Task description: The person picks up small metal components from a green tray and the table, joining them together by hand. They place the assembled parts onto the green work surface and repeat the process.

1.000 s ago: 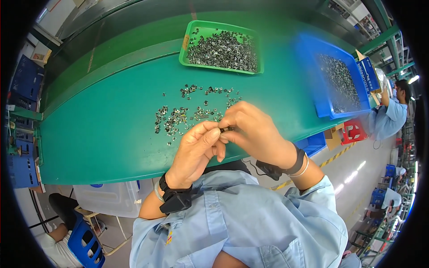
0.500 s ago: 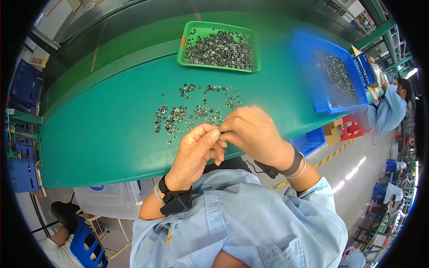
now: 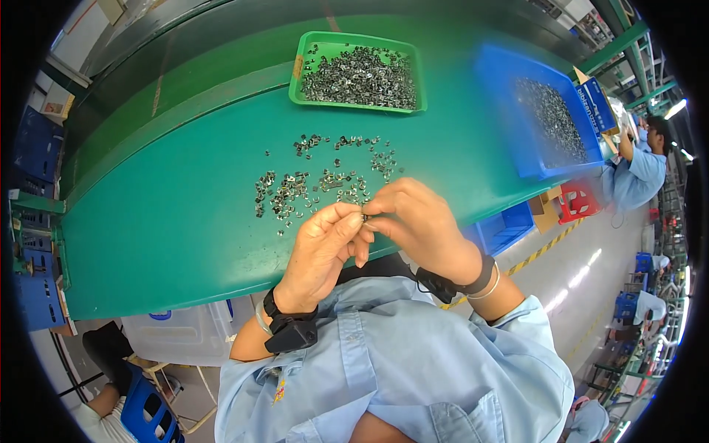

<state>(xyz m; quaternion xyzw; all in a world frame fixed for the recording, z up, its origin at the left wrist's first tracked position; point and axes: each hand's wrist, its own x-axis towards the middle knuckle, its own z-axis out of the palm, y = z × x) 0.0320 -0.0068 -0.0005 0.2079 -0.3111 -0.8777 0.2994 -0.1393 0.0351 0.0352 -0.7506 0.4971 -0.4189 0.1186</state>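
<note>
A green tray (image 3: 354,108) full of small black and silver parts (image 3: 362,77) sits on a green table (image 3: 185,229). On the near side of the tray, the person's left hand (image 3: 325,247) and right hand (image 3: 421,221) meet at the fingertips. Thumb and forefinger of each hand pinch one tiny part (image 3: 365,218) between them, straight out from the tray toward the person's body; the fingertips hide most of it, so its shape is hard to tell. The other left fingers curl loosely inward.

Between the tray and the hands, a scatter of loose parts (image 3: 289,192) lies on the table, reaching out past the tray's left end. To the right of the tray stands a blue bin (image 3: 506,111), holding a heap of small dark pieces (image 3: 554,122). Farther right of the tray, beyond the bin, is a co-worker in a blue shirt (image 3: 641,177).
</note>
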